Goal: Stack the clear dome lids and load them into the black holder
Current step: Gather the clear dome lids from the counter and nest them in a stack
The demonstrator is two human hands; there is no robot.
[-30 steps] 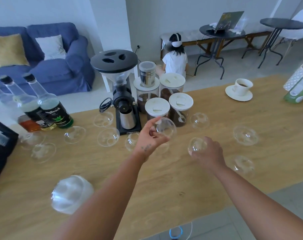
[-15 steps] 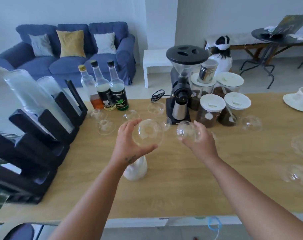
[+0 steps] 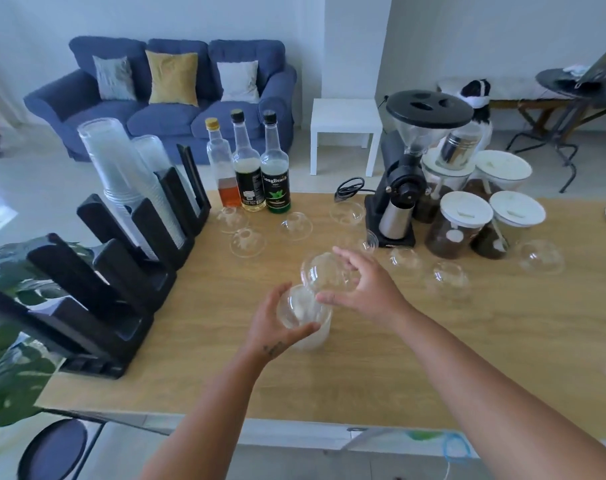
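My left hand (image 3: 272,322) grips a clear dome lid (image 3: 296,308) that sits on top of a whitish stack of lids (image 3: 315,337) standing on the wooden table (image 3: 415,358). My right hand (image 3: 365,289) holds a second clear dome lid (image 3: 324,271) just above and behind it, tilted. Several loose dome lids (image 3: 247,242) lie scattered across the far half of the table. The black holder (image 3: 97,271) stands along the table's left edge, with stacks of clear cups (image 3: 121,174) in its far slots.
Three bottles (image 3: 256,168) stand at the back left. A black coffee grinder (image 3: 409,181) and jars with white lids (image 3: 464,223) stand at the back right. A plant (image 3: 7,341) and a black stool (image 3: 57,448) lie off the table's near left corner.
The view swung left and down. My left hand lowered its lid onto the stack on the table. My right hand brought its lid in close above it.
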